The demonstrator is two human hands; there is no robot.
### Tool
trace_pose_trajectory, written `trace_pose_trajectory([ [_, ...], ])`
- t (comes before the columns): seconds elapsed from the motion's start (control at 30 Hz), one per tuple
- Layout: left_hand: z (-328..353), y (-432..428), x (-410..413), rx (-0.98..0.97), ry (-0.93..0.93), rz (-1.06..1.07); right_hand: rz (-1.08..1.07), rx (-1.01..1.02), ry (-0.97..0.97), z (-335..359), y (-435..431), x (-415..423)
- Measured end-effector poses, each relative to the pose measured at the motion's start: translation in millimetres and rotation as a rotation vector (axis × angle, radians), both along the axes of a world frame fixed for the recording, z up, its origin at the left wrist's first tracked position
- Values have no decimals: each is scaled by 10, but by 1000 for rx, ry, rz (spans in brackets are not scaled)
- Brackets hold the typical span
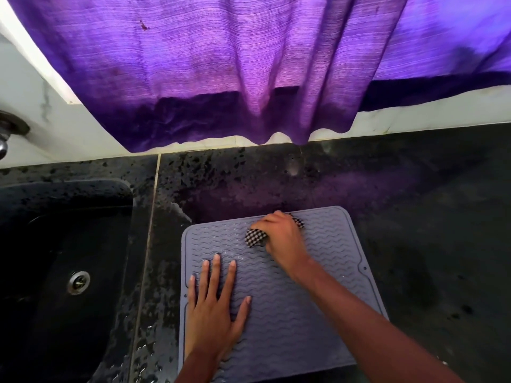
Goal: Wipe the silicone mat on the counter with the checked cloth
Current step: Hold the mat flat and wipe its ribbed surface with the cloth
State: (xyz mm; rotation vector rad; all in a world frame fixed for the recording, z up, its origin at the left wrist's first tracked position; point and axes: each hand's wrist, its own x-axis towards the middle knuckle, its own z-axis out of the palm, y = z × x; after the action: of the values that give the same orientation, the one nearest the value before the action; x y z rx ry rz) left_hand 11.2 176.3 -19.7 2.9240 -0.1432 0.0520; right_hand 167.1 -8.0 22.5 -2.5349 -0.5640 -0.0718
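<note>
A grey silicone mat with wavy ridges lies flat on the dark counter in front of me. My left hand rests palm down on the mat's near left part, fingers spread, holding nothing. My right hand presses a bunched black-and-white checked cloth onto the mat's far middle. Part of the cloth sticks out on both sides of the hand; the rest is hidden under the palm.
A dark sink with a metal drain sits left of the mat. The black stone counter is wet around the mat's left side. A purple curtain hangs over the white wall behind. A tap shows at far left.
</note>
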Motion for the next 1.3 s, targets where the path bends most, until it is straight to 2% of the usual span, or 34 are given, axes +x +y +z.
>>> trace_pose_trajectory([
  [0.17, -7, 2, 6, -11, 7, 1, 116, -21, 81, 118, 487, 23],
  [0.27, 2, -6, -4, -42, -6, 8, 153, 53, 184, 231, 523, 116],
  [0.37, 6, 5, -20, -109, -18, 36, 85, 124, 107, 306, 264, 123],
  [0.47, 5, -7, -22, -138, -35, 49, 40, 34, 13, 289, -209, 101],
  [0.57, 0, -8, -26, -128, -53, 43, 1, -15, 4, 127, -497, 35],
  [0.63, -6, -9, -22, -120, -66, 36, -18, 22, 19, 36, -494, -20],
  [0.87, -16, -17, -19, -96, -87, 29, -87, 111, -18, 9, -187, -77],
  [1.3, -20, -38, 2, -92, -75, 40, 73, 30, 81, 33, 855, -120],
])
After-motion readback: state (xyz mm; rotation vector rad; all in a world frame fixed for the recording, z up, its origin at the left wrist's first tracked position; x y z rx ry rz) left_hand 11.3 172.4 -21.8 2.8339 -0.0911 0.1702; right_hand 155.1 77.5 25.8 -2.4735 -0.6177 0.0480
